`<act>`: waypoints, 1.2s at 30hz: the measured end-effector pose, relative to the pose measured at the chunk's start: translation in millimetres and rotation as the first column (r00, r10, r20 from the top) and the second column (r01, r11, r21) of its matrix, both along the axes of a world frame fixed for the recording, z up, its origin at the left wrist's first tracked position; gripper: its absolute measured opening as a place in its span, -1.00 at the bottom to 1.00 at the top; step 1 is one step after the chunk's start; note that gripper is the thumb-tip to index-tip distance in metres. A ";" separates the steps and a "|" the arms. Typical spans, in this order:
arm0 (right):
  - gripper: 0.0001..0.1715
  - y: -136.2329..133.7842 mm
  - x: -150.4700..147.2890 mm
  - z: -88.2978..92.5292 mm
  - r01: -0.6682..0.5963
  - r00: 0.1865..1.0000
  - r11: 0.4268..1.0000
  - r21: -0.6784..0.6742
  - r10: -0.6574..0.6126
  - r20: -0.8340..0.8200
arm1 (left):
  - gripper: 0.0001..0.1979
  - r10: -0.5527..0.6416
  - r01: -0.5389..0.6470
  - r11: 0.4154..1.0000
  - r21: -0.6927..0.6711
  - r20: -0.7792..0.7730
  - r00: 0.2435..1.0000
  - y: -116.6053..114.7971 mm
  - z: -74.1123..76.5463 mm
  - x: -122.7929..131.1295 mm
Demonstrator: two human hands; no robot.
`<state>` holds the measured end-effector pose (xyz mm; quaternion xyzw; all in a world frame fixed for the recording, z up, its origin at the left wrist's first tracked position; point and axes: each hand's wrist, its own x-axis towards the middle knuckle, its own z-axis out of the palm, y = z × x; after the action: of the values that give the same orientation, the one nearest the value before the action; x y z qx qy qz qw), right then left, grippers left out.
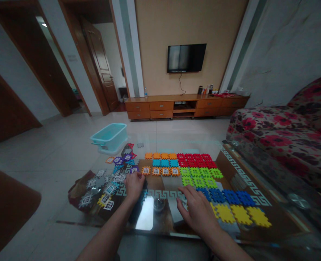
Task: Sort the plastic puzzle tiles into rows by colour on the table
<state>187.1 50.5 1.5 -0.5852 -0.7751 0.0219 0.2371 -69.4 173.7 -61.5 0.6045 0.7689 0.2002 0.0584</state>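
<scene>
My left hand is over the glass table with its fingers curled together at the near edge of a purple window tile, a jigsaw-edged piece with a white window insert. The fingertips are partly hidden. Just right of them lies an orange window tile, at the left end of a row of similar orange tiles. My right hand is open, palm down and fingers apart, low over the table. Beside it are blue tiles and yellow tiles; it partly covers the leftmost ones.
Loose mixed tiles lie scattered at the left. Cyan tiles, red tiles and green tiles form rows behind my hands. A turquoise tub stands beyond the table; a flowered sofa is at the right.
</scene>
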 end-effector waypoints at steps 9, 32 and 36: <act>-0.67 0.1 0.0 1.9 -0.003 1.000 1.000 -0.001 0.003 0.005 | -0.67 -0.009 0.009 1.000 0.008 -0.007 1.000 -0.4 1.1 0.4; -0.65 1.2 0.6 -3.3 0.001 1.000 1.000 -0.008 -0.001 0.031 | -0.72 -0.019 0.019 1.000 -0.021 0.013 1.000 -3.7 10.5 4.8; -0.65 0.8 0.1 -1.7 -0.002 1.000 1.000 0.006 0.002 0.030 | -0.72 -0.021 0.021 1.000 -0.014 0.010 1.000 -4.0 9.9 4.2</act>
<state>187.3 51.3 -0.2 -0.5838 -0.7793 0.0110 0.2272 -65.2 169.8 -51.6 0.6112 0.7635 0.1972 0.0684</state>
